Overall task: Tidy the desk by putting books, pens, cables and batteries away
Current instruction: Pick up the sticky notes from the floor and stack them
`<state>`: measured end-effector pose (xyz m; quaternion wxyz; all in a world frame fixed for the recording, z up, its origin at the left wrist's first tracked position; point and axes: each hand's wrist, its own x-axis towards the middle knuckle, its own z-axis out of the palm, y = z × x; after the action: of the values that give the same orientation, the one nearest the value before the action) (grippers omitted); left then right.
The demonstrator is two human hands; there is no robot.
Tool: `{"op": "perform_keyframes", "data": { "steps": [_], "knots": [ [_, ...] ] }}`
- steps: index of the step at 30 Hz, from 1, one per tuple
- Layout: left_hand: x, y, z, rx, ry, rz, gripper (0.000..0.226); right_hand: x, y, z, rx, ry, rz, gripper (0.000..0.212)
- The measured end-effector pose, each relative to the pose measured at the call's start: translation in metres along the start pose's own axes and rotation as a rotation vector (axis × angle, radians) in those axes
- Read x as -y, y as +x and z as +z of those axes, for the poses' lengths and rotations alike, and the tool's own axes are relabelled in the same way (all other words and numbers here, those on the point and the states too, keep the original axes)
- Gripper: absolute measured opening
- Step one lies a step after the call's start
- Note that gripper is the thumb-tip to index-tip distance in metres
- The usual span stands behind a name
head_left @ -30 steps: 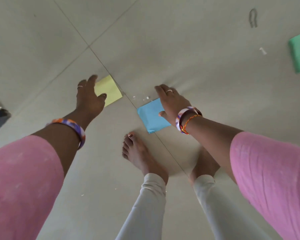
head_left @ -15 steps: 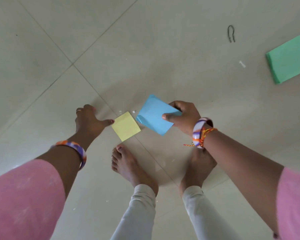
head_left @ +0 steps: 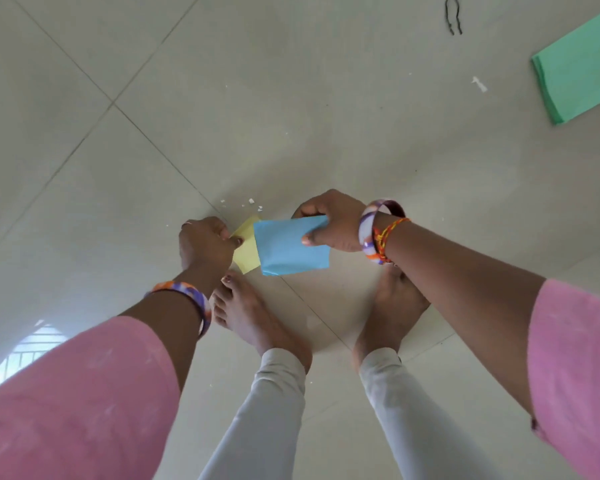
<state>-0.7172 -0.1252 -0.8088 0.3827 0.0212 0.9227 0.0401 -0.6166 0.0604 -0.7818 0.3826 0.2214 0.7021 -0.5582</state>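
The left hand [head_left: 207, 245] pinches a small yellow pad [head_left: 246, 252] by its left edge. Overlapping it on the right, a flat blue pad [head_left: 288, 247] is gripped by the right hand [head_left: 329, 221], both above the floor [head_left: 257, 116].

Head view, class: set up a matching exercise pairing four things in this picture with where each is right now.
Things:
1. blue square paper pad
2. yellow square paper pad
3. green rectangular paper pad
4. thin black bent hairpin

Places:
A. lying on the floor, far right
B. pinched in the left hand
C. lying on the floor near the top edge
D. gripped in the right hand

Pairs: 1-D, 2-B, 3-A, 4-C
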Motion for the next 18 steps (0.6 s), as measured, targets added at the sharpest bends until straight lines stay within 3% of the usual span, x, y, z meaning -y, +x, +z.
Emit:
{"op": "perform_keyframes", "data": {
  "steps": [2,5,8,11,13,16,18],
  "knots": [
    [0.002,-0.010,-0.009,0.078,-0.099,0.116,0.033,0.010,0.002,0.005,0.041,-0.179,-0.027,0.028],
    [-0.005,-0.033,-0.022,0.327,-0.433,0.108,0.028,0.021,-0.001,0.012,0.058,-0.266,-0.050,0.031],
    [-0.022,-0.054,-0.027,0.513,-0.749,-0.014,0.010,0.023,-0.006,0.010,-0.081,-0.196,-0.021,0.030],
    [-0.041,-0.060,-0.027,0.644,-0.919,-0.061,0.022,0.015,-0.012,-0.003,-0.262,-0.031,0.043,0.039],
    [-0.057,-0.059,-0.024,0.637,-0.806,0.061,0.019,0.007,-0.016,-0.012,-0.326,0.053,0.053,0.047],
    [-0.089,-0.053,-0.018,0.529,-0.750,0.187,0.025,-0.016,-0.017,-0.042,-0.490,0.140,0.063,0.075],
    [-0.110,-0.047,-0.015,0.462,-0.783,0.202,0.027,-0.045,-0.017,-0.080,-0.639,-0.048,0.220,0.088]
  ]
}}
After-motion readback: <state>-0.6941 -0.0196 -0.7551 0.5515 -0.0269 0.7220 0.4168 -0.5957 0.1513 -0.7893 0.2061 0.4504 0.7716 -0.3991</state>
